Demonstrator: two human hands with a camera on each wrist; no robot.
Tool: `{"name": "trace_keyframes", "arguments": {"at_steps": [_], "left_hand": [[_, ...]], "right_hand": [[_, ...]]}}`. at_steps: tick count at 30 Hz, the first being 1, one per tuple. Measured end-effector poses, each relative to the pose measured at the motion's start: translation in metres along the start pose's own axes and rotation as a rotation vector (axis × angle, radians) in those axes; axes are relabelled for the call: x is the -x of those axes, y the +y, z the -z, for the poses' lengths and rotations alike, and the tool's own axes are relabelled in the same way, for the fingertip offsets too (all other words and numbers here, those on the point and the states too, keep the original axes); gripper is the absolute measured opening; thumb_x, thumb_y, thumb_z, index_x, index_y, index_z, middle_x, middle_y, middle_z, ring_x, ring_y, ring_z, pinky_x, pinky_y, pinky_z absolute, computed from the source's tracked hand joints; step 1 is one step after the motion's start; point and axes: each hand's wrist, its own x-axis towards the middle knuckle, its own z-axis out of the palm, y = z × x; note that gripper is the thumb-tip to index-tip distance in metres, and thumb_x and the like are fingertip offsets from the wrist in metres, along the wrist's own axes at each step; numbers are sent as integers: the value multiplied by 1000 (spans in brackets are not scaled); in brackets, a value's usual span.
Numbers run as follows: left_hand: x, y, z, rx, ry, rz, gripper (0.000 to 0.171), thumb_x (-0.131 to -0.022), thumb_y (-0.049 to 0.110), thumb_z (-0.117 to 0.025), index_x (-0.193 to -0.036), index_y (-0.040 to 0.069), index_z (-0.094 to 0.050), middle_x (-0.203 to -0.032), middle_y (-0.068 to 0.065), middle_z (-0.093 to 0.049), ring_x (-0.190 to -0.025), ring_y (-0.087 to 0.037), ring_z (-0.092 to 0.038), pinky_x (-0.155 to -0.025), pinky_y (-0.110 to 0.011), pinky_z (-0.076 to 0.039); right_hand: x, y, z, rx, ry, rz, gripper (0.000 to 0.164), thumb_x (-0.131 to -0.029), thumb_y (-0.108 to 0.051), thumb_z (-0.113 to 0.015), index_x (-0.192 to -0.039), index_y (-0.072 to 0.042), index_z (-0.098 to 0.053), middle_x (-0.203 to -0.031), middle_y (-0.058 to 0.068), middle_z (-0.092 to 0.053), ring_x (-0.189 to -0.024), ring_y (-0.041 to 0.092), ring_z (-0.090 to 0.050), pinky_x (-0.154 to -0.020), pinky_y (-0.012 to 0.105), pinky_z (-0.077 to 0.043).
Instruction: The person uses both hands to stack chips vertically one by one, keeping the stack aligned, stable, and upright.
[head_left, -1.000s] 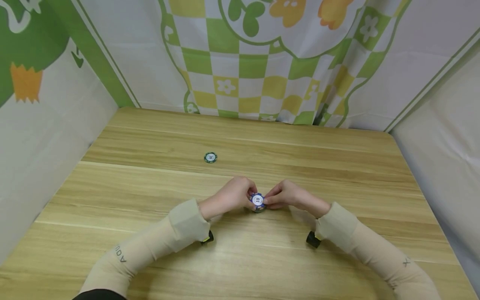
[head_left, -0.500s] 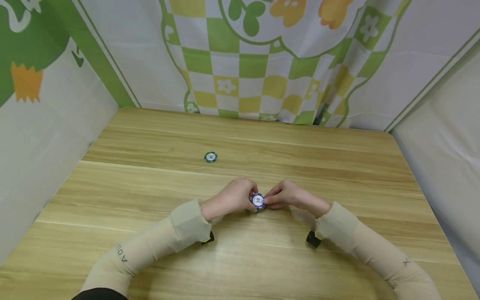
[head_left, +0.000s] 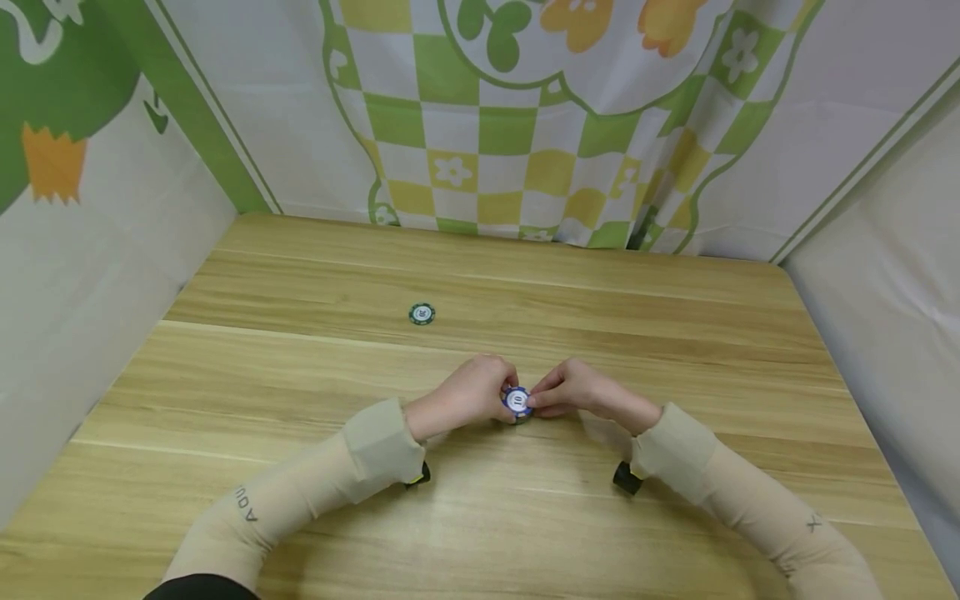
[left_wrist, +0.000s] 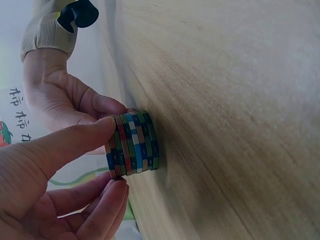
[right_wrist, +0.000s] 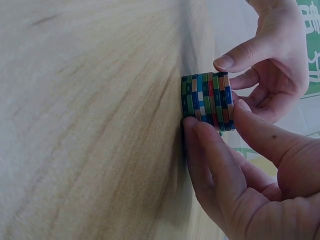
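A short upright stack of poker chips [head_left: 517, 402] stands on the wooden table, a blue-edged chip marked 10 on top. Green, blue, red and orange edges show along its side in the left wrist view. My left hand [head_left: 468, 390] grips the upper chips, thumb [left_wrist: 95, 132] on one side and fingers opposite. From the right, my right hand [head_left: 585, 392] holds the stack too. Its thumb [right_wrist: 265, 132] touches the top chip's edge while its fingertips [right_wrist: 200, 132] lie along the side, near the table. The chips look closely lined up.
Farther back and to the left, a single green poker chip [head_left: 422, 314] lies flat on the table [head_left: 637, 317]. Patterned cloth [head_left: 517, 133] hangs behind the table's back edge, with pale cloth at both sides.
My left hand and the top of the stack have shifted very slightly to the right. The right hand stays nearly still, and both hands keep their hold.
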Motion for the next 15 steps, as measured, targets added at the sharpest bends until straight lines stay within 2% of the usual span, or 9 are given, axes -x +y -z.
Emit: {"name": "trace_keyframes", "arguments": {"at_steps": [15], "left_hand": [[0, -1, 0, -48, 12, -39, 27, -65, 18, -80, -84, 6, -65, -78, 0, -57, -71, -12, -50, -65, -25, -43]], "right_hand": [[-1, 0, 0, 14, 7, -10, 23, -82, -1, -64, -98, 14, -63, -92, 18, -67, -78, 13, -64, -73, 29, -52]]}}
